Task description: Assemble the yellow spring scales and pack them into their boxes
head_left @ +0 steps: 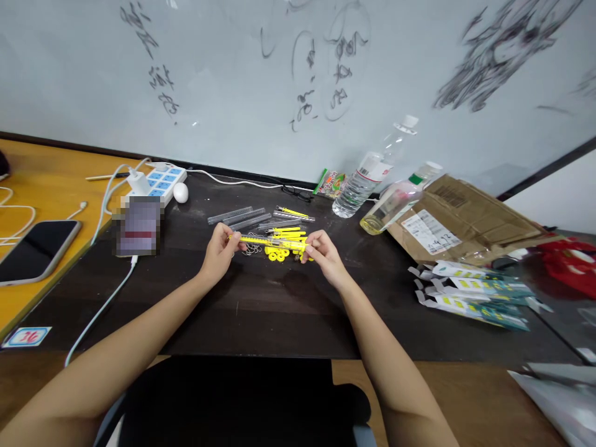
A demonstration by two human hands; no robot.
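Above the parts on the dark desk, both hands hold a slim yellow and clear tube that looks like a tubular spring scale (267, 241), nearly level. The fingers of my left hand (220, 251) pinch its left end. On its right end, the yellow tip, my right hand (326, 256) is closed with thumb and fingers. Behind and below lie clear plastic tubes (246, 218), yellow rods (288, 232), yellow ring-shaped pieces (278, 254) and a small pile of thin metal pieces (252, 248), partly hidden by the tube and my left hand.
To the left are a power strip (173, 184), a charging phone (138, 226) and another phone (40, 251). At the right stand a water bottle (358, 189) and an oil-like bottle (388, 208), beside a brown parcel (470, 211) and several narrow boxes (475, 295). Glasses (297, 193) lie by the whiteboard.
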